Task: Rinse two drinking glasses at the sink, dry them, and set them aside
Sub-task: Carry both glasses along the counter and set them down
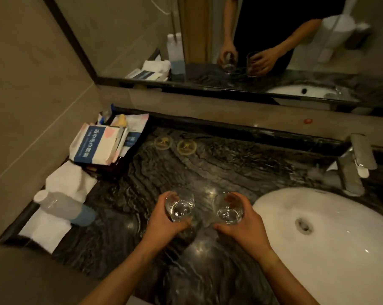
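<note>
Two glasses, one per hand, both held upright over the dark marble bench (208, 168). Far left you've got a white folded towel (45, 230) at the bench edge, a plastic bottle (63, 205) lying on its side across it, another white cloth (71, 179) behind that. Further back, a dark tray (129, 159) stuffed with packets, a blue-and-white one (93, 146) on top. Two round coasters (175, 144) sit side by side near the back wall.

Your left hand (166, 221) is wrapped round the left glass (180, 204), fingers behind it, thumb in front. Your right hand (243, 227) grips the right glass (229, 209) the same way. Glasses are close together, not touching. Can't tell if they're wet or contain water.

Right of that: white oval sink (340, 249), set into the bench, drain visible. Right glass sits just left of the basin rim, not over it. Chrome faucet (355, 164) stands behind the sink. Mirror (252, 40) above reflects both hands with the glasses.
</note>
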`<state>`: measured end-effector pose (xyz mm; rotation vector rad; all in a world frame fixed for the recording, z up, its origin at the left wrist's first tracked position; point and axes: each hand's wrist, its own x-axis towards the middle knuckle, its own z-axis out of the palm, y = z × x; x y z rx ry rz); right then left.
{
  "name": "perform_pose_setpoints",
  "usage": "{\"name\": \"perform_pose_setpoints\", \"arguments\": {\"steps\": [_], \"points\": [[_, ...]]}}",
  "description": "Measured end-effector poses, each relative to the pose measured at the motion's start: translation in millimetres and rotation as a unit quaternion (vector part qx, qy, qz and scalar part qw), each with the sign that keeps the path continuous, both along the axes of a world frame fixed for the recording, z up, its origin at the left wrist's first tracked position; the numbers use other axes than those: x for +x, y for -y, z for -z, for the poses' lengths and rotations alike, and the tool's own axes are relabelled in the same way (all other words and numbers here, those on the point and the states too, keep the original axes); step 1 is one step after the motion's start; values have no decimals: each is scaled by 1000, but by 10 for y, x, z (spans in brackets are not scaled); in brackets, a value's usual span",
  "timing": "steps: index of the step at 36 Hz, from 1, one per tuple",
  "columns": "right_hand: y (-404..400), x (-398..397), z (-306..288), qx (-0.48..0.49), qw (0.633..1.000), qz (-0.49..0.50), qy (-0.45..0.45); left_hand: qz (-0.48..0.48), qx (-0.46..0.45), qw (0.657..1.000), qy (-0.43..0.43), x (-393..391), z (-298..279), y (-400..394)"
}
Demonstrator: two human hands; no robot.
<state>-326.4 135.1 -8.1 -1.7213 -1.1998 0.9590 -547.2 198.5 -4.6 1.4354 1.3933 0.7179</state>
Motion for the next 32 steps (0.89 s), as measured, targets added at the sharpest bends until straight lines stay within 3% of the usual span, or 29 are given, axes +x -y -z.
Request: {"name": "perform_pose_setpoints", "arguments": {"steps": [9, 16, 32], "points": [[-740, -393, 100, 0, 996, 87, -12, 63, -2, 998, -12, -303, 125, -992], [-1423, -671, 232, 16, 991, 128, 27, 94, 8, 995, -23, -537, 228, -1749], [-2675, -710, 452, -13, 992, 100, 75, 35, 9, 999, -8, -442, 471, -2950]]}}
